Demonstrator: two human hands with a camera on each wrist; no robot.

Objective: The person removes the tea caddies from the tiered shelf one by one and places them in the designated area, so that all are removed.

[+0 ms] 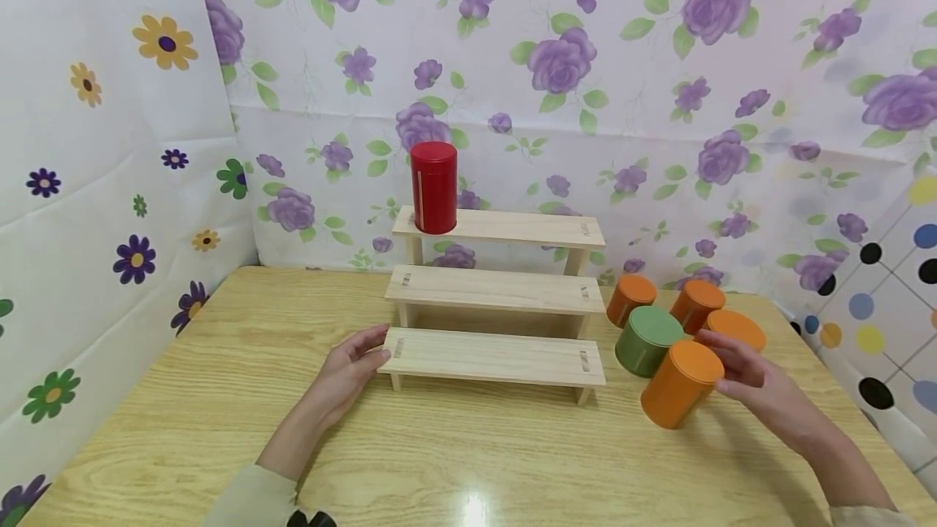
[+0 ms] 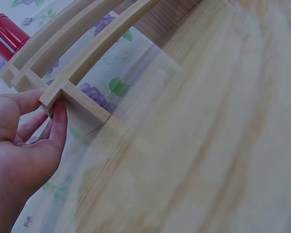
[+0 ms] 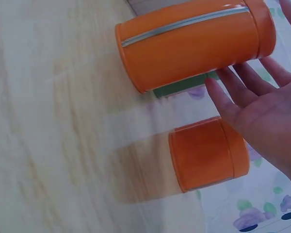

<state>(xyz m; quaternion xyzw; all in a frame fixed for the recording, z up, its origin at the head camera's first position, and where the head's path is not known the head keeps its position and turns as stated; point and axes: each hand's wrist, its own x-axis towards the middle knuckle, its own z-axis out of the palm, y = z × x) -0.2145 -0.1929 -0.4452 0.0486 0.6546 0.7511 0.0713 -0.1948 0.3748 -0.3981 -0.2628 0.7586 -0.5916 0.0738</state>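
My left hand [image 1: 350, 372] pinches the left end of the lowest step of a three-step wooden display stand [image 1: 498, 356], thumb on top and fingers beneath, as the left wrist view shows. A red tin [image 1: 433, 189] stands upright at the left end of the top step. My right hand [image 1: 769, 393] is beside a tall orange tin [image 1: 681, 385]. In the right wrist view its fingers [image 3: 228, 92] extend, fairly straight, along the side of that tin, with the thumb apart from it. The tall tin stands close in front of a green tin [image 1: 647, 341].
Behind the tall tin are a wide orange tin [image 1: 739, 328] and two smaller orange tins, one at the left [image 1: 631, 299] and another orange tin [image 1: 697, 306] beside it. The wood-grain table [image 1: 439, 462] meets flower-print cloth [image 1: 629, 128] at the back and left.
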